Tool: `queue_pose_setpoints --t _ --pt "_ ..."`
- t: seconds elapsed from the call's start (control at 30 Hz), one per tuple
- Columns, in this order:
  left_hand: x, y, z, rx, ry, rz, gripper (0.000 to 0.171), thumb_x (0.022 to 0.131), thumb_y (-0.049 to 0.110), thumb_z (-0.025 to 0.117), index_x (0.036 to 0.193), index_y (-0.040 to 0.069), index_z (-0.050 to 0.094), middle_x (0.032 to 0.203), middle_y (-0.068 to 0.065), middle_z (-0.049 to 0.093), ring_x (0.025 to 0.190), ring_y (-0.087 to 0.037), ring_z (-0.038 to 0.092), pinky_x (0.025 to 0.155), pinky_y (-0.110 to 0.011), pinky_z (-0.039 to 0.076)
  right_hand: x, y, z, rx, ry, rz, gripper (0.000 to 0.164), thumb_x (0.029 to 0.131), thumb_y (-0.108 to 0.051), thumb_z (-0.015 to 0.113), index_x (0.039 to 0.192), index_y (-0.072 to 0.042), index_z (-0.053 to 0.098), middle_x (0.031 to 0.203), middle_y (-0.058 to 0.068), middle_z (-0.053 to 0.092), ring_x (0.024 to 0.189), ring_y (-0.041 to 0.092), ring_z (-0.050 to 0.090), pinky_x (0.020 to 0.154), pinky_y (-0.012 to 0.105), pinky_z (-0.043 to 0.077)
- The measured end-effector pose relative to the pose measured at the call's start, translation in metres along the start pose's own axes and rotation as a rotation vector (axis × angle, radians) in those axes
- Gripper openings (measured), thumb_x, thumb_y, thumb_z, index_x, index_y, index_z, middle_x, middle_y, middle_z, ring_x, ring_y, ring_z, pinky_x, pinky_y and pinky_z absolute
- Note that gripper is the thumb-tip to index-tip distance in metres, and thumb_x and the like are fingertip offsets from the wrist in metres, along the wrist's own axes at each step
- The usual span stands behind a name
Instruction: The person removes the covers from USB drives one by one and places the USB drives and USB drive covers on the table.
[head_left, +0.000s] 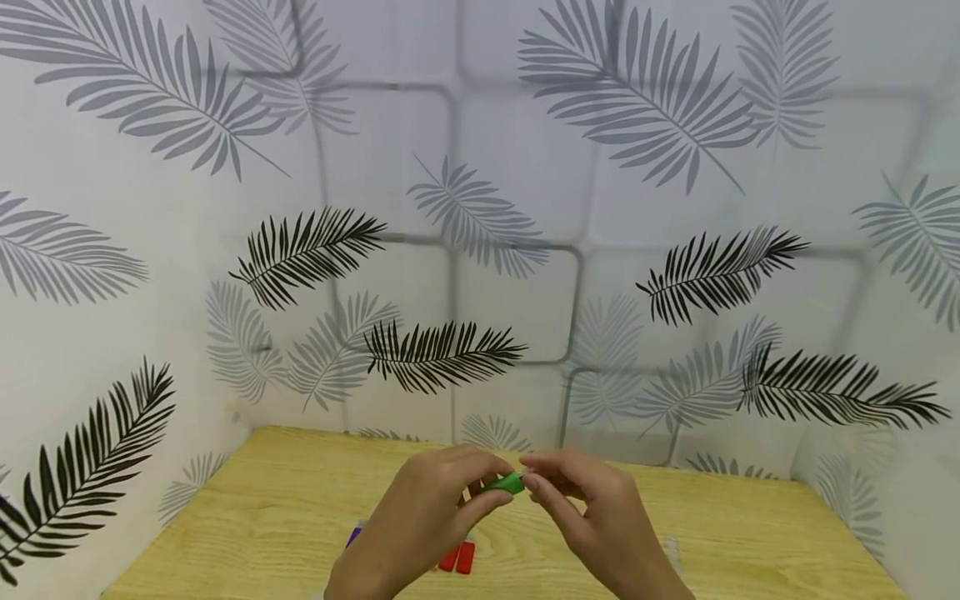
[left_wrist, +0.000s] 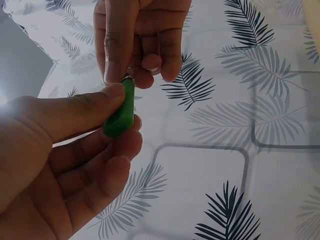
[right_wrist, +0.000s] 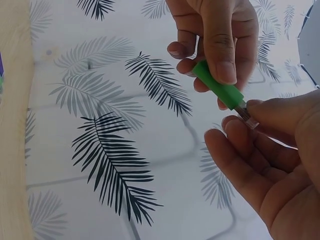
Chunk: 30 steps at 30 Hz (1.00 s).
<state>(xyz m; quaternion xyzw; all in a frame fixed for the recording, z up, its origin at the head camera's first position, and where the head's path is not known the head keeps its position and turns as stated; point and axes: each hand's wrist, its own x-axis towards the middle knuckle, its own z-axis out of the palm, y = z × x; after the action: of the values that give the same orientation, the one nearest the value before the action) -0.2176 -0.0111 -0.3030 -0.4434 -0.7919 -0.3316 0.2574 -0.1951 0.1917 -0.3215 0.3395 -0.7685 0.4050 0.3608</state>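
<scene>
Left hand (head_left: 437, 497) pinches green piece (head_left: 504, 483); right hand (head_left: 606, 504) pinches clear tip (right_wrist: 253, 123). On bench (head_left: 300, 492), green piece's 7 o'clock: 2 red pieces (head_left: 466, 557).

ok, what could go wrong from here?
The clear cap is small and see-through, so if it slips from the right hand it might be hard to find.

The left hand holds the green stick up off the table; a hard tug on the cap could jerk it loose and drop it, perhaps near the red sticks.
</scene>
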Motion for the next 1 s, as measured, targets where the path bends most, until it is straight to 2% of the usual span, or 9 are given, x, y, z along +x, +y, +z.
queue_pose_setpoints --t 0.2,0.43,0.77,1.0 --pt "0.0 -0.0012 0.0004 -0.011 -0.018 -0.016 0.014 0.084 0.016 0.075 0.098 0.014 0.071 0.085 0.012 0.066 0.071 0.003 0.056 0.062 -0.016 0.049 0.0008 -0.0004 -0.001 -0.005 -0.003 -0.012 0.031 0.087 0.008 0.065 0.114 -0.007 0.066 0.094 0.0 0.069 0.077 0.008 0.068 0.068 0.024 0.055" --pt "-0.0001 -0.0016 0.0011 0.001 -0.015 0.009 0.014 0.084 0.014 0.075 0.097 0.014 0.07 0.084 0.011 0.066 0.071 0.004 0.056 0.062 -0.016 0.049 0.0013 -0.0025 -0.0019 -0.008 -0.013 0.044 0.022 0.089 0.002 0.065 0.107 -0.012 0.064 0.091 -0.004 0.069 0.075 0.006 0.067 0.068 0.023 0.055" --pt "-0.0003 -0.0035 0.0028 0.014 -0.012 0.023 0.014 0.084 0.015 0.075 0.097 0.015 0.07 0.085 0.012 0.066 0.071 0.004 0.056 0.062 -0.013 0.046 0.0 0.0033 -0.0035 -0.052 -0.001 -0.033 0.028 0.084 0.006 0.069 0.106 -0.011 0.067 0.092 -0.002 0.07 0.076 0.006 0.067 0.065 0.019 0.053" --pt "-0.0002 -0.0035 0.0035 0.043 -0.014 0.037 0.015 0.083 0.015 0.076 0.096 0.015 0.07 0.086 0.012 0.066 0.07 0.004 0.056 0.063 -0.011 0.044 -0.0012 0.0023 -0.0069 -0.076 -0.013 -0.032 0.03 0.084 0.005 0.069 0.108 -0.013 0.07 0.095 -0.003 0.069 0.078 0.005 0.067 0.065 0.018 0.053"
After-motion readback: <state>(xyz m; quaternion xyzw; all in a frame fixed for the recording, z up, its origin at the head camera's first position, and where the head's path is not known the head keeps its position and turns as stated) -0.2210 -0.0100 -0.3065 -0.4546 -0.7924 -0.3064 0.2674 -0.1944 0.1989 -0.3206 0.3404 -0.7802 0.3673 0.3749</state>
